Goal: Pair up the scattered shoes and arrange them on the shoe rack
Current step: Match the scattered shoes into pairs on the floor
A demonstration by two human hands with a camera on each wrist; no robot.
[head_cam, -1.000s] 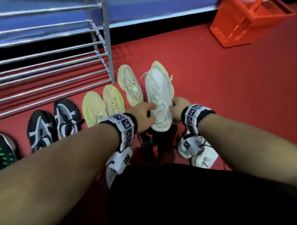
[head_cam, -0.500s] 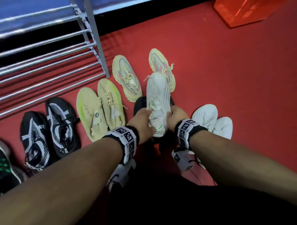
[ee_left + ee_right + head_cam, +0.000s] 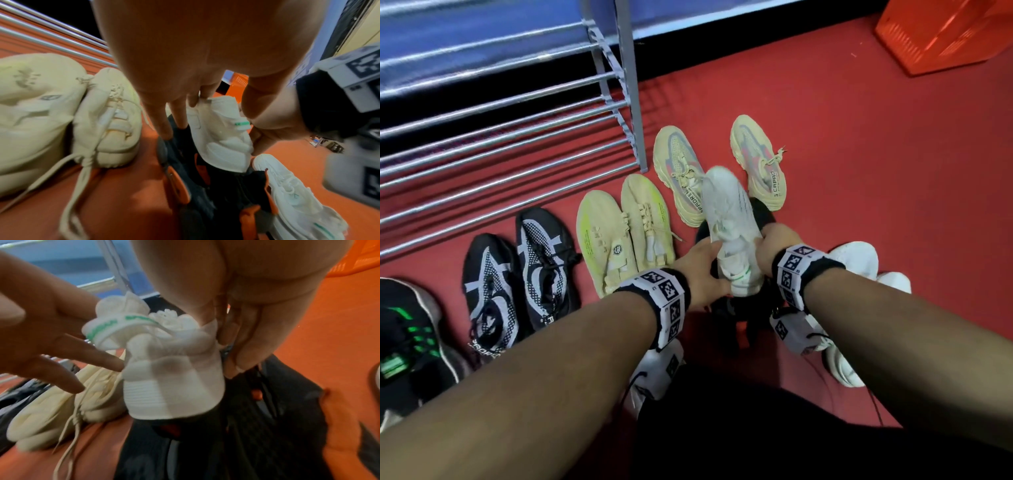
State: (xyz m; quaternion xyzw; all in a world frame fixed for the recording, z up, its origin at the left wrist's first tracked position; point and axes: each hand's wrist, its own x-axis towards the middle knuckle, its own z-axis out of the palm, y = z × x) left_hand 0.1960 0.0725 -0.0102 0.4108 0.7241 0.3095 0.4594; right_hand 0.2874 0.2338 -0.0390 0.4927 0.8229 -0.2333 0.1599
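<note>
I hold a white knit shoe (image 3: 729, 212) with a green heel tab, toe pointing away, just above the red floor. My left hand (image 3: 707, 263) grips its collar from the left. My right hand (image 3: 770, 245) pinches the collar from the right, fingers curled down the side (image 3: 232, 340). The heel (image 3: 174, 386) hangs over a black and orange shoe (image 3: 750, 311) lying beneath it. More white shoes (image 3: 856, 257) lie to the right; one has green trim (image 3: 298, 194). The metal shoe rack (image 3: 500, 144) stands at the upper left, with nothing on the bars in view.
Along the rack's front lie a black and green shoe (image 3: 404, 335), a black and white pair (image 3: 520, 284) and a pale yellow pair (image 3: 626, 233). Two beige and pink shoes (image 3: 681, 174) (image 3: 760, 161) lie apart beyond my hands. An orange crate (image 3: 945, 34) stands far right.
Both hands have drawn the white shoe nearer to me, off the far beige shoe and over the black and orange one. My view has shifted, bringing the white shoes on the right into sight.
</note>
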